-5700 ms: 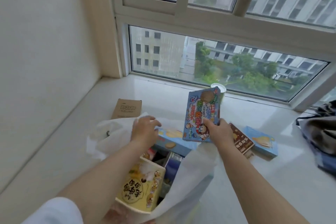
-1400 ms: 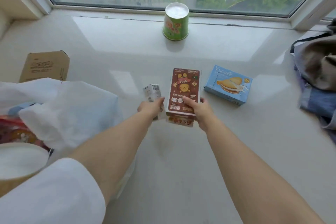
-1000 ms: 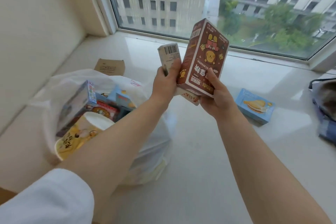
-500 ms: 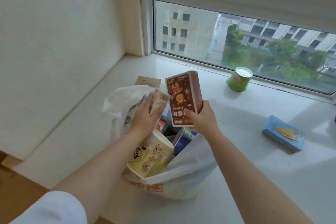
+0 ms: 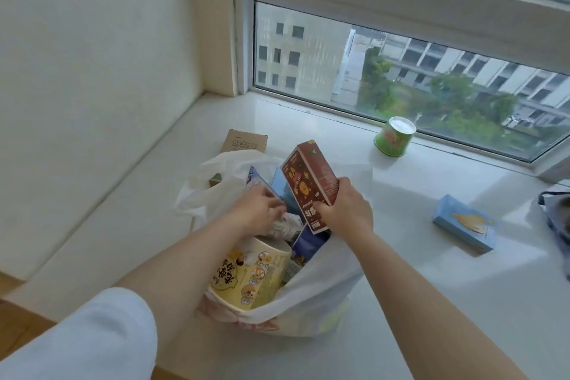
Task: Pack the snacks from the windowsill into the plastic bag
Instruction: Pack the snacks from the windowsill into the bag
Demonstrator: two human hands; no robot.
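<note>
A brown snack box [image 5: 310,185] was gripped upright by the right hand [image 5: 345,210] over the mouth of the plastic bag [image 5: 311,296], which stood on the near left of the windowsill [image 5: 447,302]. The left hand [image 5: 257,210] was reached into the bag, apparently curled round a small white packet [image 5: 285,227]; its fingers were blurred. The loading step was judged in hand. Next, both items needed lowering between the packed snacks. A green cup [image 5: 394,136] and a blue box [image 5: 465,227] remained unpacked at right.

White windowsill [image 5: 401,271] bears plastic bag [image 5: 311,296], green cup [image 5: 394,136], blue box [image 5: 465,227].
</note>
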